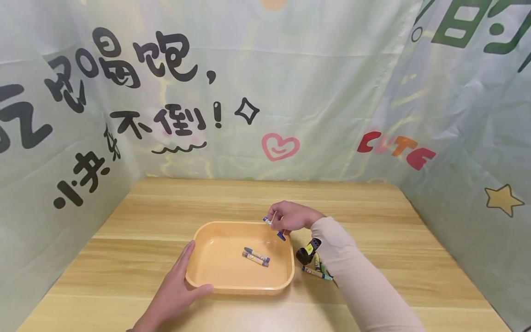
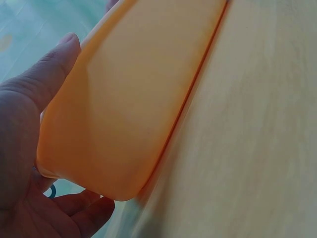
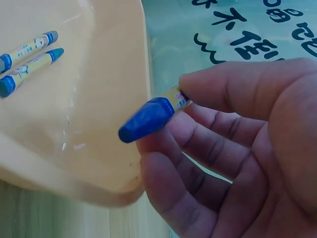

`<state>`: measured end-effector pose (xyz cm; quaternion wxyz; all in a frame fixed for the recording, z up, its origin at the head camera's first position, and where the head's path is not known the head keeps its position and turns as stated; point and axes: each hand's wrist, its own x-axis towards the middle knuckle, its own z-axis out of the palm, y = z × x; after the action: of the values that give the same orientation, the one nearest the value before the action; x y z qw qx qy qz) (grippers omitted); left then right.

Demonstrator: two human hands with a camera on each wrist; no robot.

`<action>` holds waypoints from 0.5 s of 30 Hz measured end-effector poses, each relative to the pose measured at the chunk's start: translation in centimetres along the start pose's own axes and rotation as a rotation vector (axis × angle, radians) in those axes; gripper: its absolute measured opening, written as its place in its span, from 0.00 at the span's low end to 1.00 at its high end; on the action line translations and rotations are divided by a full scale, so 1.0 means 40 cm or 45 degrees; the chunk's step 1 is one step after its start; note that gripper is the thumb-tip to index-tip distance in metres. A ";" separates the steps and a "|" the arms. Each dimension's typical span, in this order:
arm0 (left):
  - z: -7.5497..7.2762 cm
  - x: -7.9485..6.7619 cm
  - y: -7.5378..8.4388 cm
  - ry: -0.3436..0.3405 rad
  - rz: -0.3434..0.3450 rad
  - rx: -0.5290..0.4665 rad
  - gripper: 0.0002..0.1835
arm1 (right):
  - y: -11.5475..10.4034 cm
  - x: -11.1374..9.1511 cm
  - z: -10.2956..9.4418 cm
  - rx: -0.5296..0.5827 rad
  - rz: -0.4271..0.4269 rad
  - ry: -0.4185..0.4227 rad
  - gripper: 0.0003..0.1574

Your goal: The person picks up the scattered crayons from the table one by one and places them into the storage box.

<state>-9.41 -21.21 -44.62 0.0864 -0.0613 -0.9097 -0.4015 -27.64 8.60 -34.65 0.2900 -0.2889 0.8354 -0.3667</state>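
My right hand (image 1: 290,216) pinches a blue crayon (image 3: 148,119) between thumb and fingers, over the far right corner of a pale orange plastic basin (image 1: 240,291). Its blue tip points down in the right wrist view. On the basin floor, two crayons with printed wrappers (image 1: 256,259) lie side by side. The left hand (image 1: 176,286) grips the basin's near left corner, thumb at the front rim and fingers along the left side. In the left wrist view, the thumb (image 2: 49,69) presses the basin wall and other fingertips curl at its corner.
Several more crayons (image 1: 316,273) lie on the wooden table (image 1: 373,207) right of the basin, partly hidden by the right sleeve (image 1: 365,281). A black device with a yellow label (image 1: 309,251) shows beside that sleeve. Printed cloth (image 1: 315,92) surrounds the table's back and sides.
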 end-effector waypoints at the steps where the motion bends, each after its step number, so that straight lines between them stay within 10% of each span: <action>1: 0.000 0.000 0.000 0.000 0.001 0.003 0.61 | -0.001 0.002 0.002 -0.002 0.001 -0.001 0.08; 15: 0.002 -0.001 0.001 -0.001 -0.005 0.009 0.61 | -0.033 0.038 0.047 -0.116 0.020 -0.054 0.05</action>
<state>-9.36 -21.13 -44.65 0.0854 -0.0593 -0.9113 -0.3984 -26.99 5.95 -35.11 0.2970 -0.3028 0.8472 -0.3199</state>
